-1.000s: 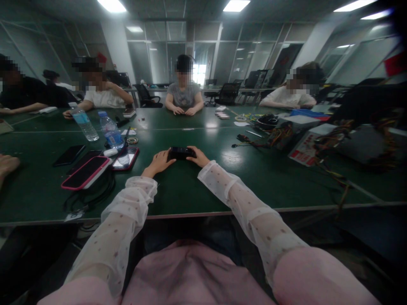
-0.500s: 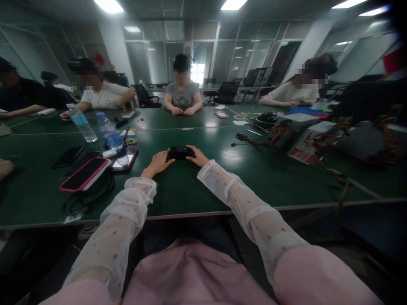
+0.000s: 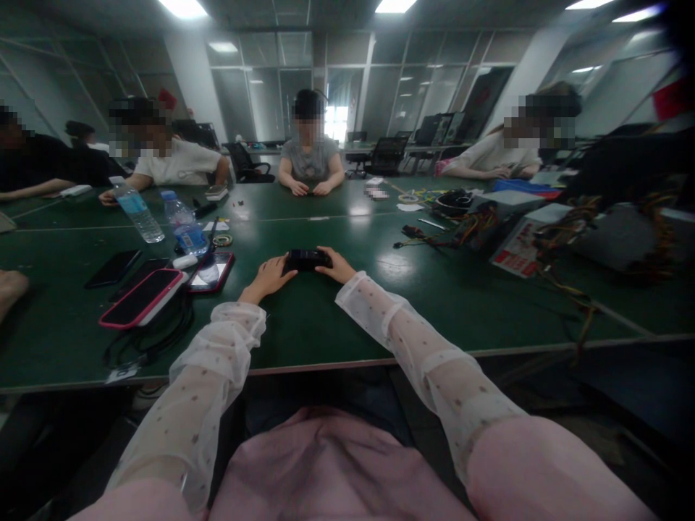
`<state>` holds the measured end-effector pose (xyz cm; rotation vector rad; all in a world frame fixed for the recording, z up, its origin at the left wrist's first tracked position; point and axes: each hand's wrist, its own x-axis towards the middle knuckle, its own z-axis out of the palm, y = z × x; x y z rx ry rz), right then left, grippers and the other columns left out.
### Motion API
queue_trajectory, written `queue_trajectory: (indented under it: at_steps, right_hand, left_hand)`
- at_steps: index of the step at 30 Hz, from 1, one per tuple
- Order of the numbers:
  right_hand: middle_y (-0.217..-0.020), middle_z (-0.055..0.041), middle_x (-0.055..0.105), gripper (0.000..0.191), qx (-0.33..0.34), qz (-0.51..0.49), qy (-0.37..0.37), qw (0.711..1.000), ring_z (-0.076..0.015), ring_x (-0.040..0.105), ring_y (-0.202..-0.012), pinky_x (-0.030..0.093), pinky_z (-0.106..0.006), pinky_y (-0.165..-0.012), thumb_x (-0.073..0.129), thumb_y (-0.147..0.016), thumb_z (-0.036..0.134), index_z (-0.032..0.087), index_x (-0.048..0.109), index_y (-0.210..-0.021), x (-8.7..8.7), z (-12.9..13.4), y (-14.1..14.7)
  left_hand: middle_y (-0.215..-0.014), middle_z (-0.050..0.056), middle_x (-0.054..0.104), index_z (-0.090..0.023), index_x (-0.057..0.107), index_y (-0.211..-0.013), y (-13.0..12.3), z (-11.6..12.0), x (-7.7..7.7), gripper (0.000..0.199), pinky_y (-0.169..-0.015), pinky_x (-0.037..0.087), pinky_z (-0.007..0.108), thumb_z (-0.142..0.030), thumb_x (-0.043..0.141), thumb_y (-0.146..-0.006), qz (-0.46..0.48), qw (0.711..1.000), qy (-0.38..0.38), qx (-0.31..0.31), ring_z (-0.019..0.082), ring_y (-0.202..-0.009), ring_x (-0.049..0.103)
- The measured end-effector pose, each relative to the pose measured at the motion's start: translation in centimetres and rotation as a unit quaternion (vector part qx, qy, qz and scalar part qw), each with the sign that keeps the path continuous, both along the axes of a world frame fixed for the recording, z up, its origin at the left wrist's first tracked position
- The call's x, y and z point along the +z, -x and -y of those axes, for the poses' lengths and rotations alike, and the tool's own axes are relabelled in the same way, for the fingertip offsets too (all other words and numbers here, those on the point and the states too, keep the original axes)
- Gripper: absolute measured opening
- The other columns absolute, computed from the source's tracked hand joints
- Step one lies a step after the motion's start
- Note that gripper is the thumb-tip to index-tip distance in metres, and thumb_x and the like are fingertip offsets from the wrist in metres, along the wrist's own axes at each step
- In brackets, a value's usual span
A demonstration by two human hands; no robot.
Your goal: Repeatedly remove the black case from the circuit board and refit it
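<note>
On green table [image 3: 337, 325], mid-span ahead of torso: small black device [image 3: 307, 259] lying flat. Left hand [image 3: 268, 276] at device's left end, fingers [image 3: 287, 273] touching it, loosely together. Right hand [image 3: 337, 265] at right end, fingers curled over edge; firm grip or not, cannot tell. Pink-cased phone [image 3: 142, 297] and water bottles [image 3: 163, 215] well left. Wire tangle [image 3: 461, 224] far right.

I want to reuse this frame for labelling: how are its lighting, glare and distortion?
Head view: dim and greenish, lit by ceiling panels; glare patches on the green table; wide-angle bending at the edges; the small black device between left hand and right hand lacks detail.
</note>
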<state>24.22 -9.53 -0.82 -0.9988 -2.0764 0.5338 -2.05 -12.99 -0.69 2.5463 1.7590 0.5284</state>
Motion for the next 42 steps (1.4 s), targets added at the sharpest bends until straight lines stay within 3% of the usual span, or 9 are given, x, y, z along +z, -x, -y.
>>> queue_trajectory:
  at_steps: [15,24,35,42]
  right_hand:
    - [-0.113,-0.009,0.063,0.056,0.02,-0.046,0.073,0.996,-0.0268,0.061,-0.11,0.045,-0.048,-0.1,0.076,-0.072,0.023,0.019,0.052,-0.122,1.0,0.7,-0.3]
    - [-0.114,-0.0083,0.062,0.055,0.026,-0.075,0.072,0.994,-0.0271,0.061,-0.109,0.045,-0.048,-0.1,0.075,-0.072,0.028,0.021,0.05,-0.121,0.5,0.4,-0.3]
    - [-0.113,-0.0094,0.061,0.062,0.049,-0.126,0.052,0.989,-0.0284,0.06,-0.106,0.046,-0.049,-0.096,0.075,-0.07,0.048,0.021,0.049,-0.12,-0.4,-0.9,-0.3]
    - [-0.116,-0.0104,0.06,0.068,0.051,-0.138,0.039,0.988,-0.029,0.059,-0.107,0.047,-0.048,-0.094,0.073,-0.07,0.056,0.021,0.048,-0.123,0.3,-0.7,-0.5]
  left_hand:
    - [-0.144,0.014,0.048,-0.019,0.031,-0.15,0.0,0.1,0.1,0.068,-0.109,0.033,0.044,-0.061,0.035,-0.096,-0.005,1.0,-0.006,-0.005,0.03,-0.133,0.043]
    - [-0.146,0.014,0.047,-0.017,0.034,-0.147,0.1,0.0,0.0,0.068,-0.111,0.032,0.043,-0.061,0.037,-0.095,-0.003,1.0,-0.005,0.001,0.029,-0.136,0.041]
    - [-0.143,0.014,0.049,-0.018,0.044,-0.14,-0.1,0.1,0.1,0.059,-0.108,0.035,0.043,-0.058,0.037,-0.097,-0.018,1.0,-0.014,0.001,0.029,-0.133,0.043]
    - [-0.145,0.013,0.048,-0.02,0.049,-0.137,-0.1,0.1,0.0,0.058,-0.109,0.034,0.044,-0.059,0.036,-0.097,-0.034,0.999,-0.015,0.001,0.029,-0.133,0.043]
